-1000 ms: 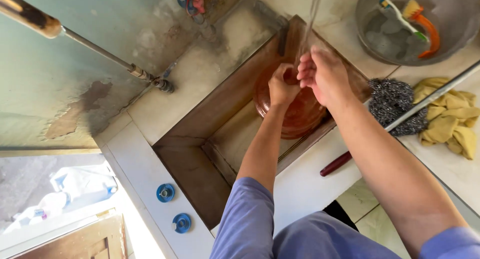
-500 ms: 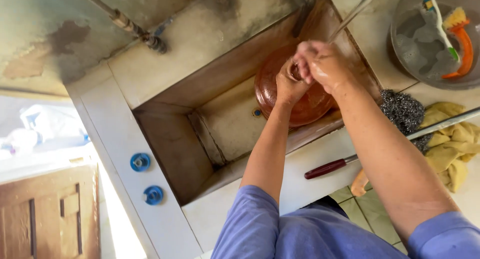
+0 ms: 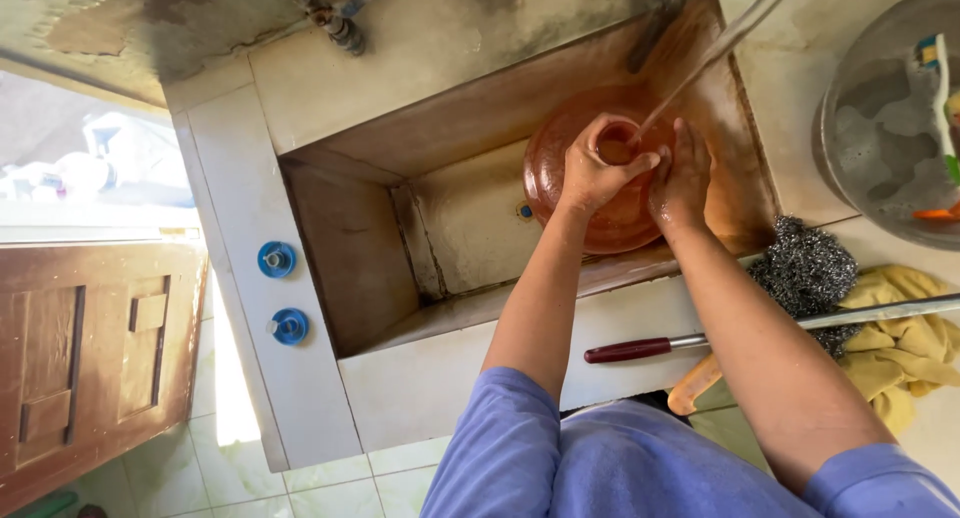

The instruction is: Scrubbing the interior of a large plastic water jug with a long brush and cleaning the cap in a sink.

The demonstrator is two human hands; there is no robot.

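- The left hand (image 3: 592, 173) has its grip closed around the narrow mouth of a round copper-coloured pot (image 3: 590, 193), fingers curled over the rim.
- The right hand (image 3: 682, 173) rests flat against the pot's neck from the other side, fingers straight (pressing, not clasping).
- The pot sits in the far right corner of a deep stone sink (image 3: 440, 228), under a thin stream of water (image 3: 700, 63) that falls into its mouth.
- On the tabletop to the right lie a steel wool scrubber (image 3: 805, 273), a yellow cloth (image 3: 900, 333) and a long tool with a dark red handle (image 3: 635, 351).
- A metal basin (image 3: 880, 128) stands at the far right.
- Two blue round caps (image 3: 276, 260) sit on the sink's left ledge.
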